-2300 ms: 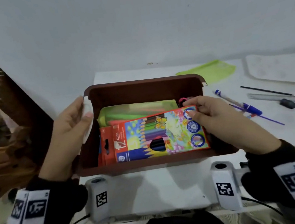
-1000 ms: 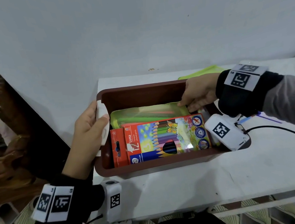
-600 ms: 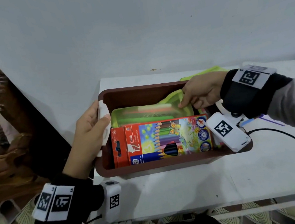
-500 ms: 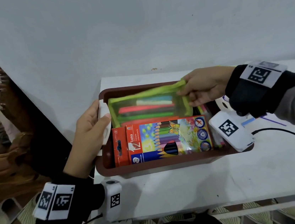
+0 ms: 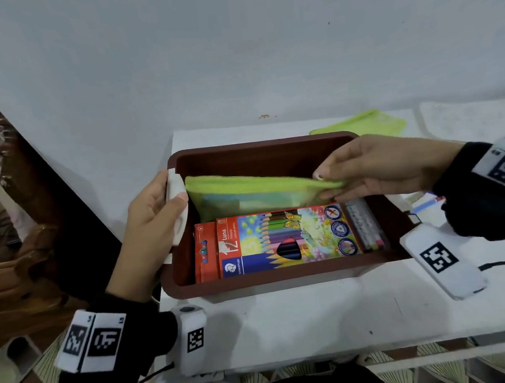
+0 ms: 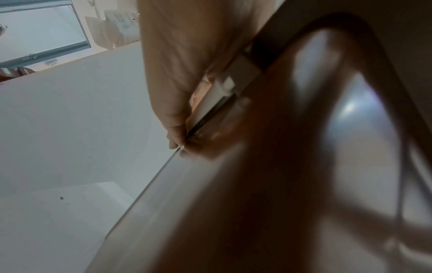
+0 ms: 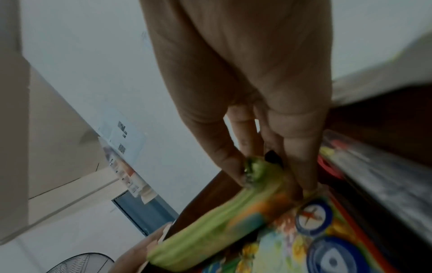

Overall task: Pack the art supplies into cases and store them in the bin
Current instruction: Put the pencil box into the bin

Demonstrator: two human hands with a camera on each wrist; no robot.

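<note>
The lower part of the green zip pouch (image 5: 254,195) sat hidden behind the coloured pencil box (image 5: 285,239), and what it held could not be told. The box's left end was overlapped by a smaller red pack (image 5: 205,251) whose print was too small to read. The right hand (image 5: 381,165) covered the pouch's right corner. In the left wrist view the brown bin (image 6: 268,184) was a dark blur. At the head view's right edge a white sheet (image 5: 474,119) was cut off.

Bin (image 5: 287,277) on table (image 5: 324,319); pencil box (image 5: 285,239) inside at front, pouch (image 5: 254,192) behind it, 2nd pouch (image 5: 363,123) behind bin.
</note>
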